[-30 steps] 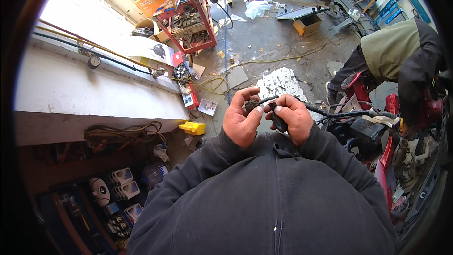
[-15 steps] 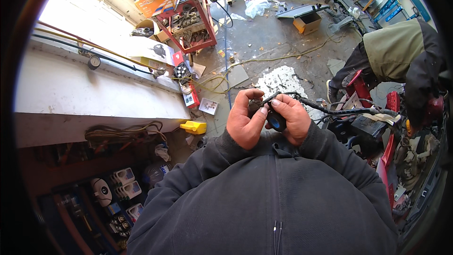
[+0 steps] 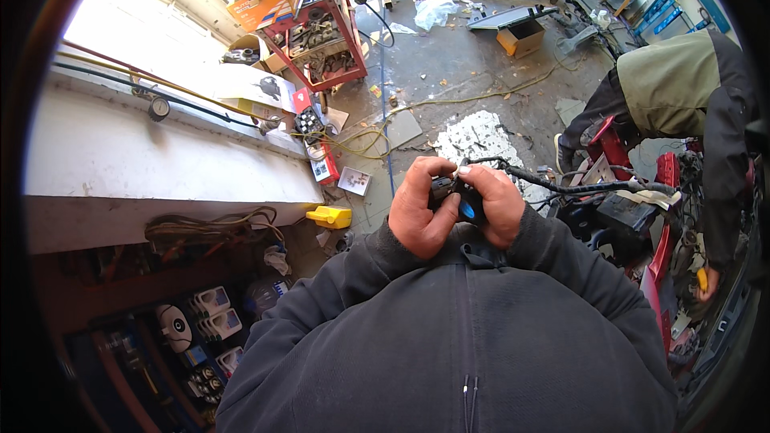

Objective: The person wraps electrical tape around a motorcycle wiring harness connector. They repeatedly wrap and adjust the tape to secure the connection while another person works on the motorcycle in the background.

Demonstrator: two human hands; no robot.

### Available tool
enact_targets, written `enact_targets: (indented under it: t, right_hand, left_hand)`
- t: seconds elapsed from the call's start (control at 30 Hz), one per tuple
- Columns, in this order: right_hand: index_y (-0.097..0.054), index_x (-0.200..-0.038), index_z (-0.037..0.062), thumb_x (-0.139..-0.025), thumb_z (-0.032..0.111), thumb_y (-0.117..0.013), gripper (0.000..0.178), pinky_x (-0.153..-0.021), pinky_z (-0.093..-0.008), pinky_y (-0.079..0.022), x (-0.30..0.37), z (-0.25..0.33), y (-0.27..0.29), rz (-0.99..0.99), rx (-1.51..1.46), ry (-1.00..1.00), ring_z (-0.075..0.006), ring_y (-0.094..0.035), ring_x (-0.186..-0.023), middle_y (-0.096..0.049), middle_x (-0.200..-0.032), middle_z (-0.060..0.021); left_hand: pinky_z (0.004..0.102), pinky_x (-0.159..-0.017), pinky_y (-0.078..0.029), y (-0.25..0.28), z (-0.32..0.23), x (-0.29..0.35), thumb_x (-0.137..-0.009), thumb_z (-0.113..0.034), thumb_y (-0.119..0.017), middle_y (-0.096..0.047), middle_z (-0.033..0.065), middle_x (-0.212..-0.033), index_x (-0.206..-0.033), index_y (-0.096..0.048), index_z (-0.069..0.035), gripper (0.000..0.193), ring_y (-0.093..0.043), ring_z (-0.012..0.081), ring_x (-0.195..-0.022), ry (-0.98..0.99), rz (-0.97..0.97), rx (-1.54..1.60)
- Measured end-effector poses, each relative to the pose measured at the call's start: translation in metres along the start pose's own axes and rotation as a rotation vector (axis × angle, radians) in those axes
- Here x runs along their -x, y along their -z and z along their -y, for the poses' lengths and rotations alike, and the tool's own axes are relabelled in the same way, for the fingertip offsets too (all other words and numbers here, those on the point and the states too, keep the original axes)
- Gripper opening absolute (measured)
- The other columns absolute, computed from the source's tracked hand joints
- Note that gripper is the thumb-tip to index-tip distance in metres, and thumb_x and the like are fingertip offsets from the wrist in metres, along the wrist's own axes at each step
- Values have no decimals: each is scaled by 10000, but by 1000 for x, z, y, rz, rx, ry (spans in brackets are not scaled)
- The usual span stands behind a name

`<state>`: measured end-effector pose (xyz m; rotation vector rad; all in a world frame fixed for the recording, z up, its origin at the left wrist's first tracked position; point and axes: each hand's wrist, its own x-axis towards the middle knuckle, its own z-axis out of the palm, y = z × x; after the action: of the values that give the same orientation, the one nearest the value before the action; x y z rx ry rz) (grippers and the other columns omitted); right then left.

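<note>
In front of my chest, my left hand (image 3: 419, 212) is closed, thumb and fingers around a dark plug connector (image 3: 440, 186) at the end of a black wiring harness (image 3: 577, 191). Beside it, my right hand (image 3: 499, 204) is closed too, its thumb pressed near the harness end. A roll of black tape (image 3: 470, 212) with a blue core sits in the right palm, partly covered by fingers. Both thumbs nearly meet at the wires. From there the harness runs right towards dismantled vehicle parts.
On the right a co-worker (image 3: 674, 80) bends over red and black vehicle parts (image 3: 622, 212), holding something yellow. A red tool cart (image 3: 345, 56) stands far left. White-spotted sheeting (image 3: 481, 135), a yellow case (image 3: 329, 216) and a yellow cable (image 3: 449, 102) lie on the floor.
My left fingers have shifted on the connector, and my right thumb has moved slightly left. The tape roll has turned a little. The co-worker's arm has reached lower, towards me.
</note>
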<state>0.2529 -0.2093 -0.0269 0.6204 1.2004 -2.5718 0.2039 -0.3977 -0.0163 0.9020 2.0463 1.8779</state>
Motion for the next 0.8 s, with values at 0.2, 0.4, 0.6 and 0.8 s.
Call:
enact_targets:
  t: [0.2, 0.4, 0.6, 0.8]
  right_hand:
    - [-709, -1087, 43, -1145, 175, -609, 175, -760, -315, -603, 2, 2, -8, -5, -9, 123, -124, -691, -872, -734, -989, -47]
    - [-710, -1112, 37, -1169, 199, -596, 206, -773, -314, -610, 7, 11, -12, 16, 16, 107, -135, -713, -883, -754, -1003, -53]
    - [-714, -1142, 36, -1169, 191, -600, 194, -768, -323, -604, 4, 11, -10, 35, -6, 102, -140, -710, -890, -756, -1018, -57]
    - [-718, -1170, 32, -1106, 143, -656, 143, -795, -315, -593, 6, 9, -8, 66, 90, 104, -131, -696, -900, -749, -1047, -44]
  left_hand:
    - [355, -909, -612, 4, -5, -8, -931, 109, -685, -644, 180, -1252, -1376, -646, -11, 463, -715, 253, -1077, -188, -28, -247]
    - [377, -860, -634, 6, -8, -7, -919, 119, -687, -648, 201, -1241, -1351, -729, -23, 456, -747, 266, -980, -225, -84, -310]
    - [372, -800, -656, 8, -4, -8, -929, 124, -685, -663, 194, -1214, -1313, -744, 15, 403, -774, 265, -928, -298, -60, -426]
    - [387, -786, -639, 11, -9, -11, -943, 76, -711, -692, 206, -1120, -1258, -747, 42, 318, -758, 319, -915, -311, -103, -457]
